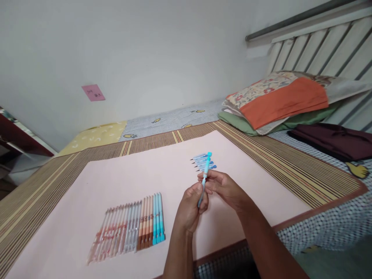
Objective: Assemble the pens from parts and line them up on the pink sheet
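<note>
A pen (206,167) with a bright turquoise end is held upright at a slant between both hands, over the pale pink sheet (162,166). My left hand (193,203) is closed around its lower part. The fingers of my right hand (222,186) pinch its middle, just above my left thumb. Right behind the pen lie several small blue pens (200,162) with dark tips, partly hidden by it. To the left, several pens lie side by side in a row: clear and reddish ones (112,230), brown ones (145,223) and turquoise ones (158,219).
The sheet lies on a striped mat (261,162) over a checked cover (314,228). At the back right are stacked pillows (285,97) and a folded maroon cloth (334,141) beside a white slatted headboard (319,50). A pink note (93,93) is on the wall.
</note>
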A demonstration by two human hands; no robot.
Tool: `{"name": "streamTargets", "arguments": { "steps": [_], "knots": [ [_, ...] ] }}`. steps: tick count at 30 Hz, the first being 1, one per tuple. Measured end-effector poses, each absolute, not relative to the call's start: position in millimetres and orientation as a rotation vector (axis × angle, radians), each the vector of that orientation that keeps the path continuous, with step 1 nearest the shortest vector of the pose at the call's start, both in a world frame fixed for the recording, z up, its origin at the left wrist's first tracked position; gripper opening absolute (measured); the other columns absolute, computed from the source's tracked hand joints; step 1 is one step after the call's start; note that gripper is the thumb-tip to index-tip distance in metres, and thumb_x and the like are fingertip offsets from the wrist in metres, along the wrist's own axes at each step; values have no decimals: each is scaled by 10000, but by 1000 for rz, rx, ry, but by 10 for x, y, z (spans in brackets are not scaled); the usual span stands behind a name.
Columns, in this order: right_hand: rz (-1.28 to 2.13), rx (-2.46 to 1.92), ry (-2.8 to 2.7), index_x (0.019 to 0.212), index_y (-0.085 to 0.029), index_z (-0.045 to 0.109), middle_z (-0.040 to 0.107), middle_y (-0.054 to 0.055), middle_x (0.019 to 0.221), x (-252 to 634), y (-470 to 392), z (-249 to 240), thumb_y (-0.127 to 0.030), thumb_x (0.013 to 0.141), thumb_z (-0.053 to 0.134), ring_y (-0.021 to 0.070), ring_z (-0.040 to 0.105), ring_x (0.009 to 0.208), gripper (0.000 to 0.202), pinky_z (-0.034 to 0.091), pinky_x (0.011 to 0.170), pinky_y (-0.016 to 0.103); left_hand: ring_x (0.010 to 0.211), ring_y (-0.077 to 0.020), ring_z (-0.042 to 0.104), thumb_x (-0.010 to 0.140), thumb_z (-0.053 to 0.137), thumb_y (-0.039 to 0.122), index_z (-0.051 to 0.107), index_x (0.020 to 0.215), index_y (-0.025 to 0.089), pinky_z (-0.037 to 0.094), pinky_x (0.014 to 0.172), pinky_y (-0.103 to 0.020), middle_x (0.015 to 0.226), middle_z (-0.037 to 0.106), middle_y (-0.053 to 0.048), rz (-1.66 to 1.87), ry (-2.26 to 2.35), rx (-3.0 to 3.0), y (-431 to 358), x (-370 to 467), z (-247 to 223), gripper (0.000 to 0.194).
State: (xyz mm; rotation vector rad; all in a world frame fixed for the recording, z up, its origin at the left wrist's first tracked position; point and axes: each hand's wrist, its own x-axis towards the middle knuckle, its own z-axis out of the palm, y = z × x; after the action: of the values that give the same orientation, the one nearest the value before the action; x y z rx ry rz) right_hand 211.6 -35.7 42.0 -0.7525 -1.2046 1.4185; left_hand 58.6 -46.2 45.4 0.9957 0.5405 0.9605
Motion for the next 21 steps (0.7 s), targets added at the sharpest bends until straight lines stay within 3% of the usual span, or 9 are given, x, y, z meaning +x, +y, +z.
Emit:
{"name": "streamTargets", "arguments": {
  "steps": [3, 6, 9, 13, 21],
  "knots": [
    [1406, -754, -1157, 1115, -207, 746, 697, 69, 986, 2138, -356, 449, -445, 785, 800, 188, 604, 837, 411, 463, 861, 375, 450, -71, 237, 923, 564, 570, 597, 825, 150, 179, 504, -260, 482, 382, 76, 966, 555, 1024, -463, 586, 459, 432],
    [1354, -783, -1083, 1077, -206, 771, 713, 96, 1001, 2123, -341, 454, -519, 828, 739, 234, 620, 967, 401, 464, 895, 391, 441, -73, 237, 920, 552, 592, 604, 833, 154, 185, 503, -262, 472, 375, 80, 938, 570, 1068, -462, 580, 441, 450],
    [1355, -787, -1046, 968, -197, 778, 688, 54, 845, 2081, -320, 421, -487, 820, 759, 186, 609, 795, 325, 473, 798, 351, 431, -71, 227, 912, 561, 592, 606, 822, 153, 187, 498, -260, 453, 364, 84, 926, 585, 1079, -457, 573, 419, 450],
    [1445, -704, -1067, 911, -182, 748, 586, -10, 685, 2022, -315, 380, -470, 849, 736, 107, 473, 553, 295, 423, 635, 302, 422, -64, 208, 917, 579, 555, 600, 808, 149, 160, 483, -256, 447, 356, 85, 942, 562, 1005, -460, 577, 395, 420],
    [1493, -660, -1106, 969, -194, 755, 606, 4, 687, 2009, -324, 333, -502, 839, 739, 118, 529, 575, 335, 461, 637, 291, 392, -53, 205, 900, 614, 541, 618, 800, 134, 147, 464, -243, 416, 350, 87, 908, 432, 877, -474, 589, 382, 419]
  ]
}}
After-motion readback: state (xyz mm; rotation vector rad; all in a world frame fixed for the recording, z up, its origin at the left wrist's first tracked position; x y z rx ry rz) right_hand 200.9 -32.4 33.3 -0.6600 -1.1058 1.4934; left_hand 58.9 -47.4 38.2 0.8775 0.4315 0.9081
